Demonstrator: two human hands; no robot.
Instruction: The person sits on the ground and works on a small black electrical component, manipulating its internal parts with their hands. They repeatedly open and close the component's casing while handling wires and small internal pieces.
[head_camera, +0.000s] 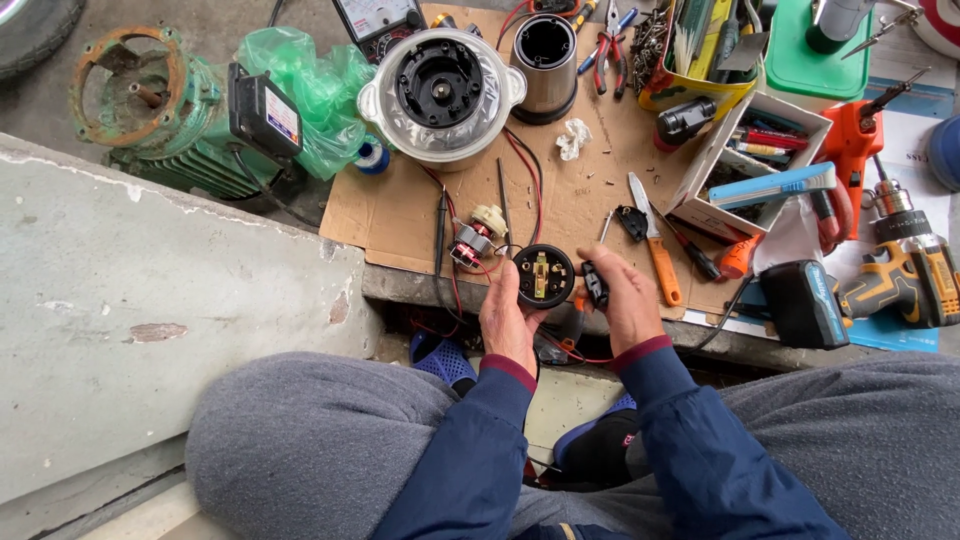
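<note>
Left hand (508, 312) gripping round black disc part (544, 276) from below, held over cardboard sheet (560, 190) edge. Right hand (625, 300) closed around small black tool (595, 286), tip just beside disc. Small motor (472, 243) with red wires lying left, orange-handled knife (655, 240) right.

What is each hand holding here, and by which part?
The left hand holds a round black part by its lower left rim. The right hand pinches a small dark piece; its grip point is hidden.

round black part (544, 276) (brass contacts), held upright
</note>
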